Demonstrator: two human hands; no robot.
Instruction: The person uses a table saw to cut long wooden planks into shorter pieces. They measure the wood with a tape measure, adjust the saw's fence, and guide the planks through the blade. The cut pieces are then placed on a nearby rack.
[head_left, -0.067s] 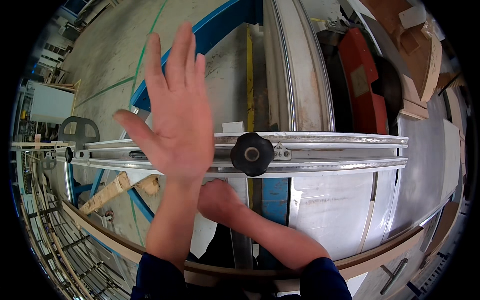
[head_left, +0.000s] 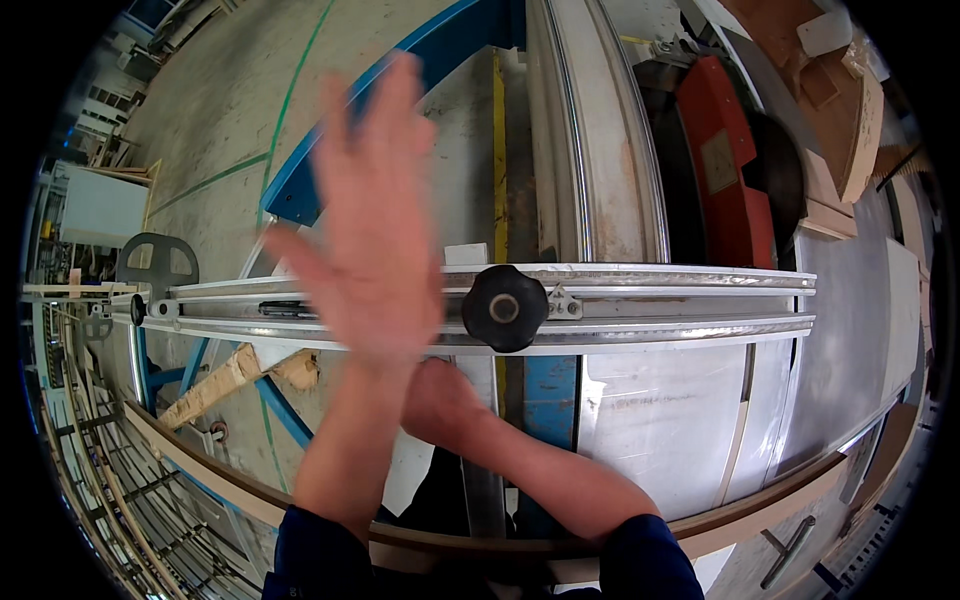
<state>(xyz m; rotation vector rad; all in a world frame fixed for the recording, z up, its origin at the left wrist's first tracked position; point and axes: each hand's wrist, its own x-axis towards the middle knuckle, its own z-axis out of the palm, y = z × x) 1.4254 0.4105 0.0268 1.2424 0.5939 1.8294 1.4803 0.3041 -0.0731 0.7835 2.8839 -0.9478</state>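
Note:
My left hand (head_left: 375,220), blurred by motion, is raised over the aluminium rail (head_left: 690,325) with fingers stretched out, thumb apart and palm toward me. Nothing is in it. My right hand (head_left: 440,400) is closed at the near side of the rail, right beside my left wrist. Its fingertips are hidden, so I cannot make out what it grips. A black star-shaped knob (head_left: 505,308) sits on the rail just right of my left hand, with a small metal bracket (head_left: 566,304) beside it.
Beyond the rail a long metal sliding beam (head_left: 600,140) runs away from me, with a red machine housing (head_left: 725,160) to its right. A blue frame (head_left: 420,60) curves at the far left. Wooden offcuts (head_left: 215,385) lie lower left. A brown wooden edge (head_left: 760,500) crosses near me.
My left hand has shifted slightly to the right, its fingers still stretched out. My right hand has barely moved, and the knob and rail stay where they were.

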